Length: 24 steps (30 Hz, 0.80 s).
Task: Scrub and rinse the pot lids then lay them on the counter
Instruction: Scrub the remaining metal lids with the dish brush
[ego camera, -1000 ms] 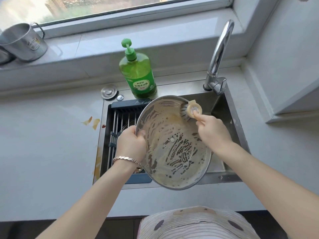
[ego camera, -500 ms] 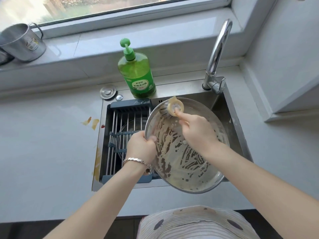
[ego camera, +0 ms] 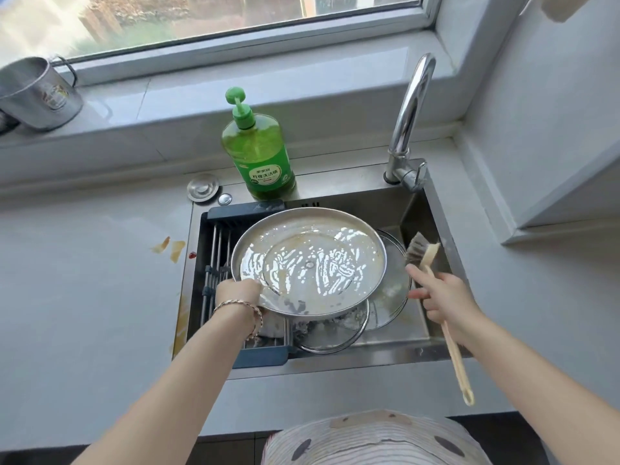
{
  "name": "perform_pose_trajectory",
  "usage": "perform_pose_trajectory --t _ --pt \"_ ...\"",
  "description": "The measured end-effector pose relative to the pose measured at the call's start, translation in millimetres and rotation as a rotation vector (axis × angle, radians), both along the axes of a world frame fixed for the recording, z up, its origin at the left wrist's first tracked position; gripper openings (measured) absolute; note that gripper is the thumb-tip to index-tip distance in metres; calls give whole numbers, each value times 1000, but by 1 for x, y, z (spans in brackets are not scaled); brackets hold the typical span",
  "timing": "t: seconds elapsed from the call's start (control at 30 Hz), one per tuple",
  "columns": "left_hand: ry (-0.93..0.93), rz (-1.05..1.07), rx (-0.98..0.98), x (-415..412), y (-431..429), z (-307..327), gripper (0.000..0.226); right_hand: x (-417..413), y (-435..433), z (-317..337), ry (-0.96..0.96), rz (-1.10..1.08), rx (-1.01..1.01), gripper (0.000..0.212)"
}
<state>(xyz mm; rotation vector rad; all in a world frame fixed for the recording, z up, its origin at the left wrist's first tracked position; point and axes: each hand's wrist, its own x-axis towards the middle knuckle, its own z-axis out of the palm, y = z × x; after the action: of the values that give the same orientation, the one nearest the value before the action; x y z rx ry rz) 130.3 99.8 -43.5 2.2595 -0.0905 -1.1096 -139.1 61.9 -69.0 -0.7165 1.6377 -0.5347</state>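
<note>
Well, over the sink's left half the left hand grips the near rim of a soapy lid, fingers curled around its edge, holding it almost flat above the basin. More lids lie beneath it. By the sink's right wall the brush hangs clear, its handle wrapped by the right hand. I'd worry that a one-handed hold on a slick rim could slip, and the lid would clatter onto those below.
</note>
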Motion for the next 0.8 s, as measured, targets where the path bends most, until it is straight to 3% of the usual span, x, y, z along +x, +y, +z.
perform_pose_trajectory --t 0.1,0.2,0.3,0.37,0.47,0.53,0.63,0.7,0.8 --pt "137 31 6 -12 -4 -2 29 9 2 8 -303 -43 194 36" --pt "177 -67 7 -28 -2 1 27 14 -4 14 -365 -144 190 18" --pt "-194 -494 31 -40 4 -2 46 11 -9 20 -242 -138 120 15" --pt "-475 -863 -104 -51 12 -1 53 9 -10 27 -187 -94 90 13" --pt "-619 -1340 -317 -83 23 6 53 9 -11 38 -122 -69 58 10" --pt "-796 -1513 -454 -98 26 -2 44 13 -10 46 -116 -73 37 10" --pt "-832 -1452 -666 -105 20 -10 11 15 -6 60 -196 -20 9 13" --pt "-742 -1330 -764 -98 12 -8 11 12 -8 64 -201 37 -61 25" --pt "-546 -1056 -726 -87 3 5 24 6 -16 56 175 243 -316 45"
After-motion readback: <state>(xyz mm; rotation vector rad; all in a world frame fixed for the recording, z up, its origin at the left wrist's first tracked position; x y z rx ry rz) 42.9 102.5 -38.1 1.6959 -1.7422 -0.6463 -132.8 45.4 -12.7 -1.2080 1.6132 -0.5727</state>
